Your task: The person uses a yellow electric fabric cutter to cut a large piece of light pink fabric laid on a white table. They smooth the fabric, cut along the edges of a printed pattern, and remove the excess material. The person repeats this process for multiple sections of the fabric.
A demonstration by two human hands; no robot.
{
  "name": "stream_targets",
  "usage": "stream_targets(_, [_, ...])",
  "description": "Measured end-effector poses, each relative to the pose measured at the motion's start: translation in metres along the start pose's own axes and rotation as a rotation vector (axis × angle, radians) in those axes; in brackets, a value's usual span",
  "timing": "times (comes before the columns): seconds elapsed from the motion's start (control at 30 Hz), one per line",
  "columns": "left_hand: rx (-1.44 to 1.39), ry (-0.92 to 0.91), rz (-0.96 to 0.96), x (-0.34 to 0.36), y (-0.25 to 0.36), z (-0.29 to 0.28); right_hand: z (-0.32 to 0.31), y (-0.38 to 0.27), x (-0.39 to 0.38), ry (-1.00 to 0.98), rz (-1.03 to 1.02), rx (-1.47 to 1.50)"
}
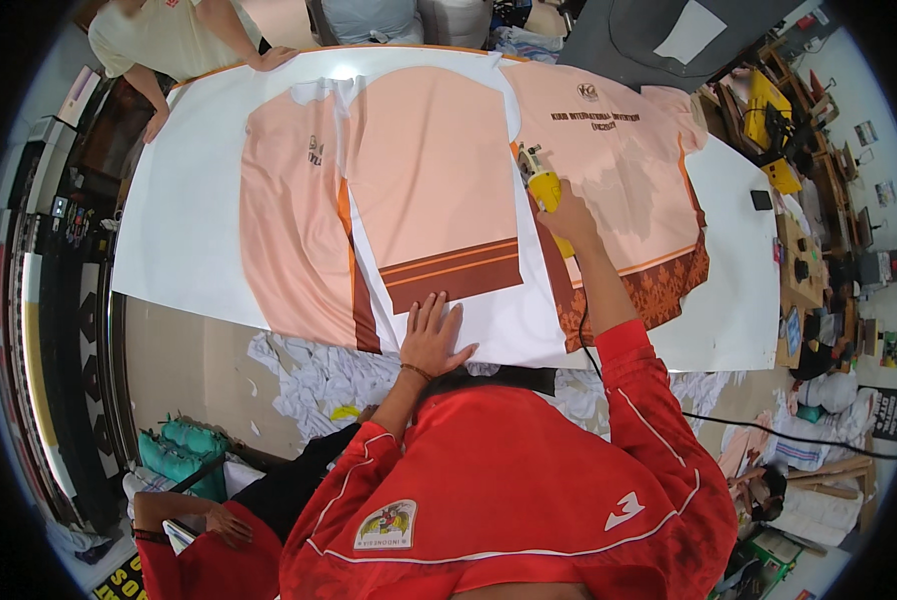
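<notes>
Spread over the white table (184, 215) are printed peach fabric pieces. My left hand (432, 335) lies flat with fingers spread, at the brown striped hem of the middle peach panel (434, 170) and the white fabric below it. My right hand (575, 218) is wrapped round a yellow handheld electric fabric cutter (544, 188). The cutter's metal head rests by the upper right edge of the middle panel, beside the white strip. Right of it lies a peach shirt piece (639, 180) with a brown patterned hem. Another peach piece (289, 220) lies to the left.
A black cable (769, 430) runs from the cutter past my right side. White fabric scraps (319, 385) litter the floor. At the far left a person (179, 40) rests both hands on the table. Another person's hand (227, 525) shows lower left. A small black object (762, 200) lies right.
</notes>
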State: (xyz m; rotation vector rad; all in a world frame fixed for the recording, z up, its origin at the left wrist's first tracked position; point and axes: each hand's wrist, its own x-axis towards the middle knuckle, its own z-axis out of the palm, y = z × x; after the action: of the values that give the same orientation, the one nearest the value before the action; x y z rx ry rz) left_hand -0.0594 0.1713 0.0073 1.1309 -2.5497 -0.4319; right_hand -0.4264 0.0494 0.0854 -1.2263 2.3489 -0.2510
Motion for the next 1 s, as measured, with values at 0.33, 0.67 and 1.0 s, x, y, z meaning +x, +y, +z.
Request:
stream_targets(0.33, [-0.033,0.007,-0.014,0.002,0.001,-0.003,-0.003,-0.027,0.060,0.012,0.011,-0.011])
stream_targets(0.67, [-0.062,0.104,0.018,0.003,0.002,-0.005,-0.003,-0.028,0.070,0.023,0.010,0.021])
stream_targets(1.0, [-0.330,0.231,-0.506,0.059,-0.034,-0.001,0.001,0.041,0.036,-0.106,-0.059,0.533])
